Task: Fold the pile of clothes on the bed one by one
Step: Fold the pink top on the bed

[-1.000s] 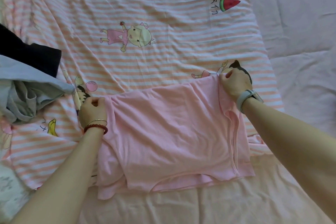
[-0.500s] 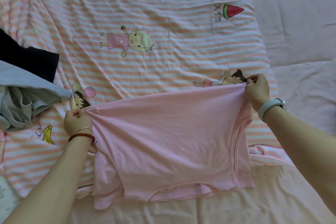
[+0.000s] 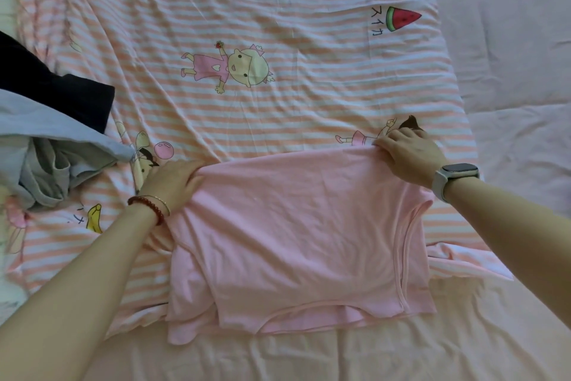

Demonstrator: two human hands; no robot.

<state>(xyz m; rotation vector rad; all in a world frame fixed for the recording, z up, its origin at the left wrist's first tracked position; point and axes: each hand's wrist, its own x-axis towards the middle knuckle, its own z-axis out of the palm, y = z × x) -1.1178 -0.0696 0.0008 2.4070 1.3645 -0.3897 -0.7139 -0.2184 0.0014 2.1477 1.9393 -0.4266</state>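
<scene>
Pink garment (image 3: 296, 235), plain knit, no label or print visible. Lies flat on striped sheet (image 3: 278, 3), folded over; long axis runs L–R between the two hands, neckline curve along the near edge, fold edge along the far side.

L hand (image 3: 171, 181) at the far-left corner, fingers laid out nearly straight, pressing on the cloth; can't tell if the thumb pinches the fabric. Red bead bracelet (image 3: 148, 206) at that wrist.

R hand (image 3: 411, 153) at the far-right corner, fingers bent over the fold edge, gripping it. Pale smartwatch (image 3: 454, 175) at that wrist.

Writing: Japanese characters, "スイカ", beside watermelon print (image 3: 401, 17), well beyond R hand.

Clothes pile (image 3: 46, 145), grey over black, just left of L hand, apart from the pink piece.
</scene>
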